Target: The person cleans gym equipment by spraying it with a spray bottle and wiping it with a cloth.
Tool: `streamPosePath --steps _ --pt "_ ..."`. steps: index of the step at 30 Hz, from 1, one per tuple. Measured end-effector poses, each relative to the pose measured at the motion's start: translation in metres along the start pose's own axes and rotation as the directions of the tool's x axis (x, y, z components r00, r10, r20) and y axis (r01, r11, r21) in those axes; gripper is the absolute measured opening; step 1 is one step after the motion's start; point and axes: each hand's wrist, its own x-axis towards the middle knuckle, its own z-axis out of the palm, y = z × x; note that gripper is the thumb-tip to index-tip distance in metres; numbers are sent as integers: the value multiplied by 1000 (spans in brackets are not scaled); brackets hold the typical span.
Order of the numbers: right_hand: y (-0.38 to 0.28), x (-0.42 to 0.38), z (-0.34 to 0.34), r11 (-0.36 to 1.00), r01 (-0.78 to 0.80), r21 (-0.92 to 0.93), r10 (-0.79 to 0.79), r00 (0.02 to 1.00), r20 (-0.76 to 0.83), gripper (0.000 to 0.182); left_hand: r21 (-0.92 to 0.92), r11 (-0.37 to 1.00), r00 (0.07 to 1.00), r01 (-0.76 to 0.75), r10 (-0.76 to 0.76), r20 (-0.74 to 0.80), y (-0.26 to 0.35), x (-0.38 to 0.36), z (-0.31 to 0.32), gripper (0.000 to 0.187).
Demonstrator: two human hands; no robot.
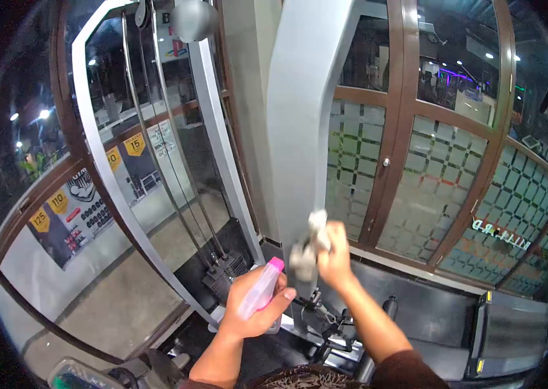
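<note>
My left hand (240, 323) is wrapped around a translucent spray bottle (258, 295) with a pink tip, low in the middle of the view. To its right, my right hand (335, 262) grips a pale cloth (305, 256), which is bunched and smeared by motion. The cloth overlaps the lower part of a grey upright column (297, 136) of the gym machine. Part of the bottle is hidden behind my left fingers.
On the left stands a silver cable-machine frame (212, 110) with guide rods and a dark weight stack (225, 272). A treadmill (514, 334) is at the lower right. Brown-framed glass doors (397, 129) line the back. Black machine parts (329, 324) sit below my hands.
</note>
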Motion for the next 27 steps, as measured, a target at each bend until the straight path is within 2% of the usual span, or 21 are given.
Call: streamPosePath --steps 1,3,5,7,8,9,11,13,14,15,17,19,21,23,25,27 --pt "15 -31 -5 1000 -29 13 27 995 91 36 69 997 999 -46 48 -16 8 9 11 16" --pt "36 -74 -22 978 -196 65 177 959 223 39 213 968 989 -134 144 -33 23 25 33 17" --pt "50 -92 -36 920 -390 42 368 895 251 41 286 948 978 -136 174 -113 29 37 55 16" --pt "56 -88 -51 885 -457 94 428 875 225 39 360 926 961 -114 194 -195 35 51 71 15" --pt "59 -83 -57 859 -498 122 463 855 232 38 418 890 931 -181 292 -218 39 61 78 15" --pt "62 -80 -62 829 -539 146 498 832 244 37 446 876 917 -182 315 -244 44 68 83 15" --pt "67 -62 -66 842 -503 194 457 857 237 35 528 831 922 -176 327 -207 50 82 86 17" --pt "61 -35 -70 850 -458 260 411 886 215 35 534 829 919 -164 326 -224 54 89 92 17" --pt "61 -18 -71 872 -376 315 334 925 180 35 540 826 916 -160 328 -230 55 92 94 17" --pt "49 9 -74 923 -246 295 219 968 122 38 538 828 913 -158 330 -241 55 93 95 17" --pt "20 66 -80 955 -34 295 34 999 7 43 533 832 908 -152 330 -257 51 85 96 18" --pt "-15 138 -84 946 198 258 -170 977 -127 43 539 835 922 -114 291 -256 47 76 94 17" --pt "-43 212 -82 886 355 298 -271 919 -288 43 545 836 939 -60 232 -253 47 70 93 18" --pt "-75 263 -82 862 408 300 -274 874 -400 43 495 868 942 -45 202 -269 46 67 92 17" --pt "-82 281 -68 864 430 260 -319 869 -377 48 425 905 941 -25 165 -296 42 63 90 16" --pt "-79 258 -44 851 413 323 -301 889 -345 50 441 897 942 -15 160 -294 28 54 74 16"
